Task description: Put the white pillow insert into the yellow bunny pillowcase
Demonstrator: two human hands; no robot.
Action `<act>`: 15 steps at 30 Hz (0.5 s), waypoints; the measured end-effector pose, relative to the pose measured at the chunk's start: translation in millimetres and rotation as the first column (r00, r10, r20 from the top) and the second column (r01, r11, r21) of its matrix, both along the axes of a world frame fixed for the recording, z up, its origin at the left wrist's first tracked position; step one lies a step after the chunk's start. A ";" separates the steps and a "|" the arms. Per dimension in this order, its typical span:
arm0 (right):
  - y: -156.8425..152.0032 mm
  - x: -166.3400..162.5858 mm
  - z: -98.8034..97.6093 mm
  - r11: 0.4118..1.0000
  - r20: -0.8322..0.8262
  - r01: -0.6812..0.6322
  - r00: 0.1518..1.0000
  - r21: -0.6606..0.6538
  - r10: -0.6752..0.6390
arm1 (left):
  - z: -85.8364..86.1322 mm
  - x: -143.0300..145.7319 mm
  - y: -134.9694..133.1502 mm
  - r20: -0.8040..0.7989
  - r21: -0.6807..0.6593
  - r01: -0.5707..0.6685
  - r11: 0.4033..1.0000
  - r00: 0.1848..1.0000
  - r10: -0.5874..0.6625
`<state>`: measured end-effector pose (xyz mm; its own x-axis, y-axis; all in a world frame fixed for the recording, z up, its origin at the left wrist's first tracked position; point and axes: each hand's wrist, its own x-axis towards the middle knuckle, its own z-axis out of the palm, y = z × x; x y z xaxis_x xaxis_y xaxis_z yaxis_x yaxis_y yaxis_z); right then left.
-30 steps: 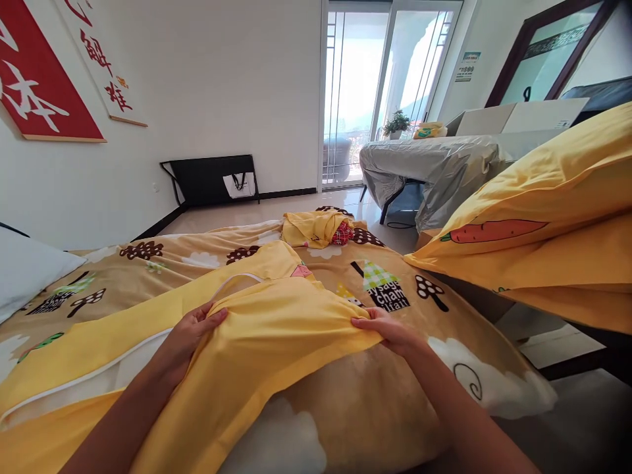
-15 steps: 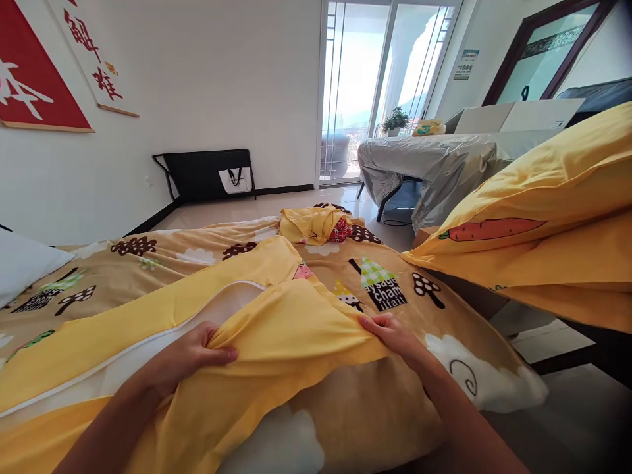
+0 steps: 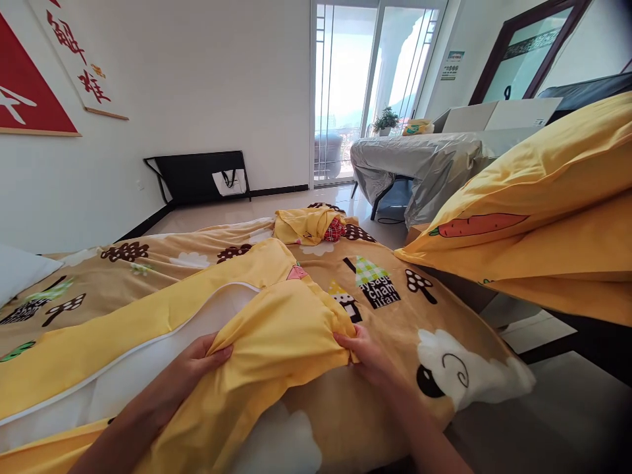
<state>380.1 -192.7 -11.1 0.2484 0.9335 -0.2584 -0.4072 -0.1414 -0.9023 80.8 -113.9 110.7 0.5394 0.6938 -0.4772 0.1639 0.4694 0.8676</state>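
A yellow pillowcase (image 3: 281, 326) lies across the bed in front of me, its long side gaping over a white pillow (image 3: 143, 368). My left hand (image 3: 200, 359) is closed on the yellow cloth beside the opening, thumb on top. At the right corner of the same cloth, my right hand (image 3: 363, 349) pinches the edge between thumb and fingers. Between both hands the fabric bulges up in loose folds. Part of the pillow is covered by the cloth and my left forearm.
Under everything spreads a tan patterned blanket (image 3: 316, 421). A bundled yellow cloth (image 3: 301, 224) sits at its far edge. Right of the bed is a yellow cushion with a carrot print (image 3: 543, 197). Beyond stands a plastic-covered table (image 3: 419, 158); a white pillow corner (image 3: 24, 270) shows left.
My right hand has moved left toward my left hand, so the cloth between them has slackened and bunched. The view has turned slightly right.
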 end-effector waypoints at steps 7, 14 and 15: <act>-5.6 -10.0 1.7 0.984 -0.202 0.135 0.973 0.115 -0.110 | 3.0 -29.6 21.9 -0.642 0.553 0.491 0.673 0.766 -0.031; -4.9 -6.1 28.4 0.992 -0.192 0.047 0.981 0.119 -0.023 | 19.2 71.5 -11.1 -0.605 0.737 0.632 -0.240 0.775 0.184; -6.9 -1.6 34.1 0.991 -0.153 0.049 0.988 0.127 -0.029 | 13.8 89.4 -13.2 -0.629 0.724 0.622 -0.297 0.773 0.085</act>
